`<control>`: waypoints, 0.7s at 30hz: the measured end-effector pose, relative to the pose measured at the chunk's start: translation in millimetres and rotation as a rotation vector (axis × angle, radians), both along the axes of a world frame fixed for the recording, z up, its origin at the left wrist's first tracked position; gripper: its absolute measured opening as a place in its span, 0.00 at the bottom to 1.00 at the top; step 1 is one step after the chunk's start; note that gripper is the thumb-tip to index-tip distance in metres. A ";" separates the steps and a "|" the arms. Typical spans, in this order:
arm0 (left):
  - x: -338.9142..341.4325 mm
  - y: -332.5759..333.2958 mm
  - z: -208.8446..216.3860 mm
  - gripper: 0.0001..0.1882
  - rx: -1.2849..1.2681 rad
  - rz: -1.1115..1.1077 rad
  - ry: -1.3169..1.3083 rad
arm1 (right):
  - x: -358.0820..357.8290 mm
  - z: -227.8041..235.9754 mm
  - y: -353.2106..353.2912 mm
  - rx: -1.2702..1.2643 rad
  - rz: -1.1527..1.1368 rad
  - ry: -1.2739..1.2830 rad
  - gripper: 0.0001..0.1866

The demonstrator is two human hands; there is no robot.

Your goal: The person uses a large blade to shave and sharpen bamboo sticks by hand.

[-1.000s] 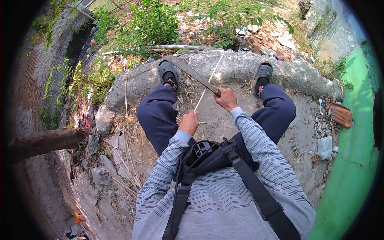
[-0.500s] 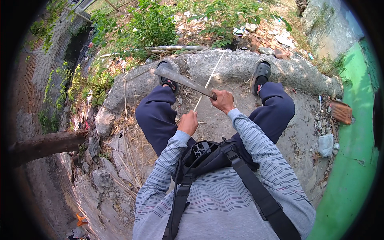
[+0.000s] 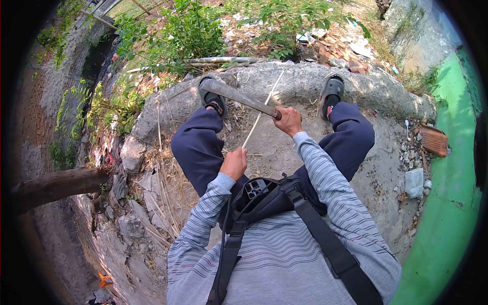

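Observation:
My right hand [image 3: 290, 121] is closed round the short brown handle of a machete [image 3: 239, 97]. Its long grey blade points up and left, the tip over my left shoe [image 3: 211, 91]. In my left hand [image 3: 234, 163], held low between my knees, is the near end of a thin pale stick [image 3: 252, 134]. From there the stick slants up and right, its far end over the rough stone kerb. The blade crosses the stick near my right hand; whether they touch I cannot tell.
A rough stone kerb [image 3: 305, 81] curves ahead beneath my feet, with green shrubs [image 3: 195, 38] beyond it. On the right are a brown plastic basket [image 3: 433, 141], a pale block [image 3: 414, 183] and a green wall [image 3: 447, 203]. Rubble and dry strips [image 3: 162, 198] lie on the left.
My left hand has drawn the stick back a little, toward me and to the left. My right hand has moved slightly forward and to the right with the machete.

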State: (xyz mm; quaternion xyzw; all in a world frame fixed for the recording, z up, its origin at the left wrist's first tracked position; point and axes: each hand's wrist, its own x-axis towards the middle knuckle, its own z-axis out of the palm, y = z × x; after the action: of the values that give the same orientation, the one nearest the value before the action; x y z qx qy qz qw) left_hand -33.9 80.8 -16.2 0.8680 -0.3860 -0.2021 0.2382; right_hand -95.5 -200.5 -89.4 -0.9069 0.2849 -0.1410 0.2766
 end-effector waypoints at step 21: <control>7.5 18.7 38.9 0.24 0.093 0.011 0.102 | 10.6 10.1 -24.1 0.779 -0.193 -0.379 0.15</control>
State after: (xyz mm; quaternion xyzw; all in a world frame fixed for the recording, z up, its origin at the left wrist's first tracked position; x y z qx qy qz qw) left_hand -26.4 99.5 22.7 0.8688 -0.3587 -0.2626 0.2180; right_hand -84.9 -224.6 -79.2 -0.6624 0.3444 -0.2122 0.6305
